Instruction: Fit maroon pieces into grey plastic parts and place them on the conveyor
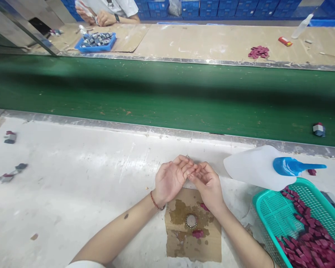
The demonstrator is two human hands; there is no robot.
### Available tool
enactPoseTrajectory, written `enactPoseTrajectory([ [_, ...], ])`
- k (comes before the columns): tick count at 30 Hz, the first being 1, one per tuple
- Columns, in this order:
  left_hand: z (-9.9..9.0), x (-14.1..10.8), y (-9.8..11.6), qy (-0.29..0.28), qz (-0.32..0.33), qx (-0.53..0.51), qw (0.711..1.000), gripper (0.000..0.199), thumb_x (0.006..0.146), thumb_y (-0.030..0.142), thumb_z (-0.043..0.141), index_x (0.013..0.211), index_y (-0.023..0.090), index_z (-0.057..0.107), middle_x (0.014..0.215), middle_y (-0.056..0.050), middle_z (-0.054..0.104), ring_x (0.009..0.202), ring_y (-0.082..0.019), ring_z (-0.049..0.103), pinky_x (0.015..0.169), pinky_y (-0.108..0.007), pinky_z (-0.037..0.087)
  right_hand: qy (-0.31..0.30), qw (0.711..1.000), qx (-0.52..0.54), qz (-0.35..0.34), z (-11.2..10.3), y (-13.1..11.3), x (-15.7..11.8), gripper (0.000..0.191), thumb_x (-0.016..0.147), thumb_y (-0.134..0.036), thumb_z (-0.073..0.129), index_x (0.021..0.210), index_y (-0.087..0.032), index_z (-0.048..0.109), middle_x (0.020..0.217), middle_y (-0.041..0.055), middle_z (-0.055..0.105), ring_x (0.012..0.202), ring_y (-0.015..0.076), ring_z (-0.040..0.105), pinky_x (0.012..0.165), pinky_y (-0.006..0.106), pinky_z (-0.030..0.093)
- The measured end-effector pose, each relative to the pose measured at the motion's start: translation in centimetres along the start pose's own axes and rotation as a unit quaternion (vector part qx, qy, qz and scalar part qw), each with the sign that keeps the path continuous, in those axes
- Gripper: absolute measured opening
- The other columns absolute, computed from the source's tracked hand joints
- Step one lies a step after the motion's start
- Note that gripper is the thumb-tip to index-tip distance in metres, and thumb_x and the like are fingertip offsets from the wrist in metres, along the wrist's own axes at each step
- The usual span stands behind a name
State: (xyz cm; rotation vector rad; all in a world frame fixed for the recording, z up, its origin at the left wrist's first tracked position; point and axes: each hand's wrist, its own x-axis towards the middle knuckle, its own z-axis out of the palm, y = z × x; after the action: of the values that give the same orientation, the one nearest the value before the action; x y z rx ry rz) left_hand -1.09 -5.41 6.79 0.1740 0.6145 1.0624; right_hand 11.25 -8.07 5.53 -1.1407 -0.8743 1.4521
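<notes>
My left hand [170, 180] is turned palm up over the white table, its fingers loosely bent and no object visible on the palm. My right hand [209, 186] meets it at the fingertips, thumb and fingers drawn together in a pinch; whatever may be between them is too small to make out. Below both hands lies a stained cardboard piece [194, 247]. On it sit a round bottle cap [191, 221] with a crimped rim and a dark red piece [197, 233]. Another dark red piece [204, 206] is beside my right wrist.
A green basket [264, 208] of dark red pieces stands at right, a white bottle with a blue nozzle [254, 165] lying by its far edge. Beyond runs a green conveyor belt [156, 93] carrying a small assembled piece [318, 129]. Across it, a person sits near a blue tray [96, 46].
</notes>
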Motion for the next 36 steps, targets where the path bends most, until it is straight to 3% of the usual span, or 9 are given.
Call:
enactPoseTrajectory([
  [13,0.4,-0.26,-0.42,-0.026,0.051,0.053,0.997,0.017,0.069,0.03,0.062,0.075,0.014,0.065,0.081,-0.009,0.065,0.082,-0.022,0.065,0.085,-0.032,0.053,0.023,0.999,-0.03,-0.018,0.03,0.48,-0.11,0.03,0.075,-0.032,0.072,0.069,-0.024,0.044,0.07,-0.0033,0.051,0.073,0.0153,0.054,0.069,0.026,0.048],
  [22,0.45,0.18,0.2,0.083,-0.014,-0.091,0.992,0.014,0.075,0.027,0.053,0.079,0.015,0.061,0.074,-0.006,0.067,0.076,-0.019,0.069,0.075,-0.027,0.056,0.005,0.997,-0.067,-0.044,-0.02,0.95,-0.28,0.016,0.081,-0.027,0.065,0.078,-0.024,0.05,0.078,-0.002,0.057,0.08,0.0165,0.059,0.077,0.029,0.049],
  [30,0.6,0.28,0.36,0.107,-0.029,-0.115,0.987,0.014,0.077,0.025,0.051,0.08,0.015,0.06,0.072,-0.006,0.067,0.072,-0.019,0.07,0.07,-0.027,0.057,0.01,0.995,-0.084,-0.053,-0.05,0.6,-0.38,0.019,0.078,-0.022,0.068,0.092,-0.025,0.056,0.089,0.0002,0.061,0.085,0.0172,0.059,0.083,0.031,0.05],
  [36,0.57,0.35,0.31,0.104,-0.031,-0.108,0.988,0.014,0.077,0.026,0.051,0.079,0.015,0.06,0.071,-0.006,0.067,0.071,-0.019,0.07,0.07,-0.027,0.058,0.01,0.997,-0.059,-0.05,-0.02,0.8,-0.26,0.012,0.081,-0.024,0.066,0.088,-0.025,0.056,0.087,0.0006,0.064,0.087,0.0177,0.062,0.082,0.032,0.052],
])
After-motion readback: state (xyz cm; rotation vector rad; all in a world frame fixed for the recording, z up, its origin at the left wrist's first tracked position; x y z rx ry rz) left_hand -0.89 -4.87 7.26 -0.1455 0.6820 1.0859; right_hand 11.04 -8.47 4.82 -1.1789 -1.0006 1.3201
